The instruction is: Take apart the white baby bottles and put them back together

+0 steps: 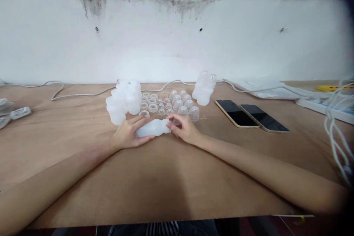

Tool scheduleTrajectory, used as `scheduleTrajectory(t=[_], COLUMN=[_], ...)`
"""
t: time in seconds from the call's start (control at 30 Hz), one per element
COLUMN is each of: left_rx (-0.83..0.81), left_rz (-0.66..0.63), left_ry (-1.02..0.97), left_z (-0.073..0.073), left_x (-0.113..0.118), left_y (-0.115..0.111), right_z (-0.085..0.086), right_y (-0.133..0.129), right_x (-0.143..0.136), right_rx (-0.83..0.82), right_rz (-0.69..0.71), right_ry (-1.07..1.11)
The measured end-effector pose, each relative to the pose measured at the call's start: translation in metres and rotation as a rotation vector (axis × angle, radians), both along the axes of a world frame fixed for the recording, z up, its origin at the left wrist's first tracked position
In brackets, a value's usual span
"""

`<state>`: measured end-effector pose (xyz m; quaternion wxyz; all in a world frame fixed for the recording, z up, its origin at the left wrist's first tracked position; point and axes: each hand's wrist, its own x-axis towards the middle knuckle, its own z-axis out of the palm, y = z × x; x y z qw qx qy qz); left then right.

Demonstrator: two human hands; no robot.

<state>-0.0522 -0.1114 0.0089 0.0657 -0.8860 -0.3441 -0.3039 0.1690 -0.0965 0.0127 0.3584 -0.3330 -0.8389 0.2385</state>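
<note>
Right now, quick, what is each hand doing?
Left hand: closed around the body of the white plastic bottle, which lies sideways on the table.
Right hand: fingers pinched at the bottle's neck end.

2 bare forearms, no sleeves; striped garment [163, 227].

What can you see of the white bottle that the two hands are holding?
The bottle is milky white, looks like soft translucent plastic, and lies on its side on the brown table, its narrower end pointing right. The left hand wraps its wider body. The right hand has its fingertips at the narrower end; whether a cap or ring is on it cannot be told. It lies just in front of the rows of small white parts.
</note>
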Motion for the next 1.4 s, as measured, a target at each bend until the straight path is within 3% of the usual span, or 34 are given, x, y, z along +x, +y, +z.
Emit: scheduleTrajectory(t=[0.13,0.33,0.53,0.77,0.9,1.03,1.13,1.23,1.33,1.4], left_rx=[0.035,-0.044,-0.040,-0.091,-0.063,0.149,0.326,0.384,0.402,0.412], left_rz=[0.005,0.070,0.027,0.073,0.057,0.083,0.120,0.144,0.149,0.149], left_ry=[0.047,-0.019,-0.014,-0.068,0.001,0.095,0.177,0.220,0.224,0.201], left_z=[0.000,0.000,-0.001,-0.002,-0.002,-0.001,0.000,0.001,0.002,0.002], left_x=[0.002,0.001,0.000,0.000,0.000,0.002,0.001,0.001,0.001,0.001], left_y=[-0.001,0.000,0.000,0.004,0.004,0.000,-0.003,-0.006,-0.006,-0.006], right_z=[0.001,0.003,0.000,0.002,0.001,0.004,0.011,0.019,0.025,0.029], right_y=[0.001,-0.003,0.003,-0.001,0.000,-0.005,-0.011,-0.015,-0.016,-0.015], right_x=[0.000,0.002,0.001,0.000,-0.001,-0.008,-0.015,-0.018,-0.017,-0.016], right_rx=[-0.064,0.099,-0.085,0.056,0.030,-0.132,-0.433,-0.719,-0.806,-0.765], right_rz=[-0.073,0.152,-0.012,0.109,0.015,-0.053,-0.130,-0.136,-0.075,-0.054], right_ry=[-0.114,0.066,-0.011,0.060,0.046,0.100,0.168,0.212,0.202,0.128])
